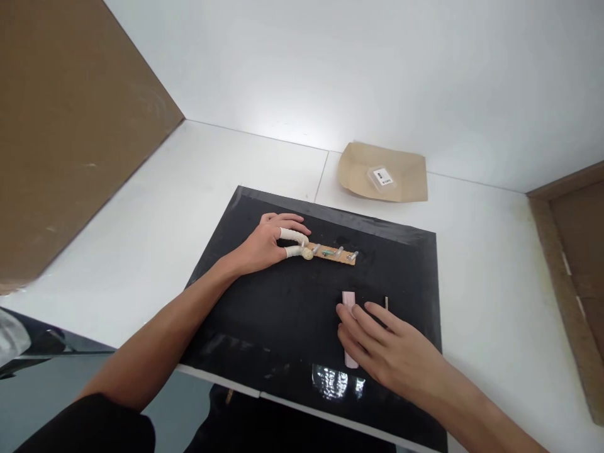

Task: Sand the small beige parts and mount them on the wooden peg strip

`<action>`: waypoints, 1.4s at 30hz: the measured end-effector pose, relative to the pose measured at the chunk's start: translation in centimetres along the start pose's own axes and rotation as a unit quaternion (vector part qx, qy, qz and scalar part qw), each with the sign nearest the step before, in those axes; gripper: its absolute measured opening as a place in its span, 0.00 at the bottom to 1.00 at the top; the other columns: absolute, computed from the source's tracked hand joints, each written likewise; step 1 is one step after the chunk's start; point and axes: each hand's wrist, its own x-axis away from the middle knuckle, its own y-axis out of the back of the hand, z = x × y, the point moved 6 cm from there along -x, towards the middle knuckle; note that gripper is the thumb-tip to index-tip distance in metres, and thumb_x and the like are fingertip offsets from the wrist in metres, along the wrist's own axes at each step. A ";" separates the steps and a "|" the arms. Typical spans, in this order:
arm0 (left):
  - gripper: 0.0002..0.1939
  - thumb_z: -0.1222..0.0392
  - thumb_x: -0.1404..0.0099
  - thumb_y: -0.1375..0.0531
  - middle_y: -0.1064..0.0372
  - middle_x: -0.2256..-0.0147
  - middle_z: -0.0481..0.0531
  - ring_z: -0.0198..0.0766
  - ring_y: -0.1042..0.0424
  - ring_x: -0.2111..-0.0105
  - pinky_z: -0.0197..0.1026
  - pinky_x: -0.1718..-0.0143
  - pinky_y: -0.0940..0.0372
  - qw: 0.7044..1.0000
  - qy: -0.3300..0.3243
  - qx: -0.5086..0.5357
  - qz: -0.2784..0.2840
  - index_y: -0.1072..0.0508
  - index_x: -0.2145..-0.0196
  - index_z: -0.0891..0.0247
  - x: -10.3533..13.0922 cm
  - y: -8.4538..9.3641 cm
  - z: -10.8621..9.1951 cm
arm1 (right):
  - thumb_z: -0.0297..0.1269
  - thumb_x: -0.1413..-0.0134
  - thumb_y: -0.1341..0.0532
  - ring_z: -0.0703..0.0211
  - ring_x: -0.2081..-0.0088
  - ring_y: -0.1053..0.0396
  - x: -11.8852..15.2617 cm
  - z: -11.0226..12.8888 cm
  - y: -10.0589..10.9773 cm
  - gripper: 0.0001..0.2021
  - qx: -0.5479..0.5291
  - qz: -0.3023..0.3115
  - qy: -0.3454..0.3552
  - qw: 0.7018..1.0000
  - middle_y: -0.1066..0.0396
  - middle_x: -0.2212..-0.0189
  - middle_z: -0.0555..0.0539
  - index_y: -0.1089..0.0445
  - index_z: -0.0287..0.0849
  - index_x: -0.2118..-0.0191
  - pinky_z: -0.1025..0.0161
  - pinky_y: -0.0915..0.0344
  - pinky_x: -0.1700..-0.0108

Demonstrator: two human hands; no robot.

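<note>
White finger cots cover the thumb and forefinger of my left hand [271, 245]. These two fingers are closed together at the left end of a tan strip [346, 258], and what lies between their tips is too small to name. A small round yellowish piece [307, 253] sits right by the fingertips. Several short clear and metallic pieces [338, 251] lie across the strip, with a greenish one among them. My right hand [382, 343] rests lower right, fingers apart, over a pale pink bar [348, 298] whose middle they partly hide. Beside it, a thin rod [386, 303] shows above the knuckles.
A black mat [278, 302] lies under both hands on the white table [491, 277]. Behind it stands a brown paper tray [353, 179] holding a small clear labelled box [381, 178]. Brown panels rise at the left [85, 126] and right [561, 296].
</note>
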 end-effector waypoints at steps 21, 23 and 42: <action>0.15 0.42 0.32 0.36 0.18 0.53 0.52 0.50 0.26 0.43 0.57 0.37 0.39 0.997 -0.058 0.016 -0.049 0.15 0.60 0.53 -0.6 -0.3 0.7 | 0.20 0.33 0.42 0.53 0.51 0.26 -0.2 1.4 3.0 0.11 0.026 -0.062 -0.107 0.992 0.21 0.51 0.41 0.25 0.37 0.51 0.50 0.33 0.44; 0.16 0.41 0.32 0.36 0.18 0.53 0.52 0.50 0.26 0.43 0.57 0.37 0.38 0.996 -0.062 0.020 -0.052 0.15 0.60 0.53 -0.6 -0.4 0.7 | 0.21 0.33 0.40 0.53 0.51 0.25 -0.5 1.5 2.4 0.09 0.052 -0.049 -0.070 0.995 0.21 0.52 0.41 0.25 0.36 0.53 0.51 0.32 0.43; 0.16 0.39 0.33 0.36 0.19 0.52 0.52 0.52 0.27 0.42 0.58 0.37 0.39 0.998 -0.046 0.010 -0.047 0.15 0.60 0.51 -0.6 -0.3 0.9 | 0.20 0.31 0.47 0.51 0.44 0.30 4.3 -12.2 -1.0 0.15 0.156 0.032 0.001 0.987 0.25 0.46 0.43 0.29 0.40 0.47 0.51 0.40 0.38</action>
